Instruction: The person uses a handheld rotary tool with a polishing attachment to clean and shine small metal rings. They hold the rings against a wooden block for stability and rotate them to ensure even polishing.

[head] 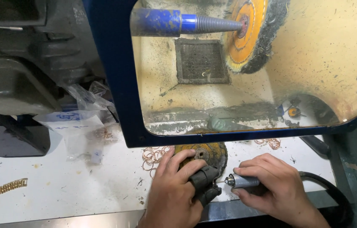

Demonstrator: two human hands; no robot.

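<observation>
- Where the table [60, 198] meets the blue hood [119, 84], clear plastic bags [79, 126] with blue-marked labels lie left of it.
- Left hand [174, 190]: fingers curled, black-taped fingertips pinching a small piece, hidden.
- Right hand [269, 188]: closed around the rotary handpiece [242, 181], below the hood.

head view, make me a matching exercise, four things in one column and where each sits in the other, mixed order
Things:
1. gold chain bracelet
2. orange buffing wheel
3. rotary handpiece
4. clear plastic bags

Places:
A. held in the right hand
B. on the tapered spindle behind the blue-framed shield
C. on the white bench at the far left edge
D. on the bench just left of the shield's frame

Pairs: 1-C, 2-B, 3-A, 4-D
</observation>
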